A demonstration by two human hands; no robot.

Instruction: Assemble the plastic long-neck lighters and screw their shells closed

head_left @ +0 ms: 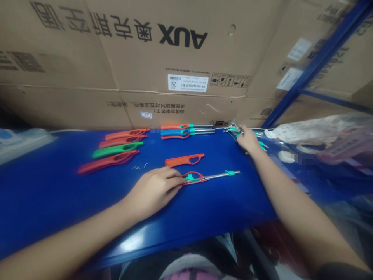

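Note:
My left hand (155, 188) lies knuckles-up on the blue table (58, 202), fingers curled, pressing the rear end of a half-built lighter (208, 177) with a red shell, green trigger and metal tube. An orange shell half (184, 160) lies just behind it. My right hand (247, 139) reaches to the table's far right corner and rests on a pile of metal tubes with green parts (233, 130); its fingers are closed around something I cannot make out.
Several red shells and one green shell (116, 149) lie in a row at the back left. Two finished lighters (186, 131), orange and blue, lie at the back middle. Large cardboard boxes (175, 58) wall the rear. A blue rack post (314, 62) and plastic bags (326, 136) stand right.

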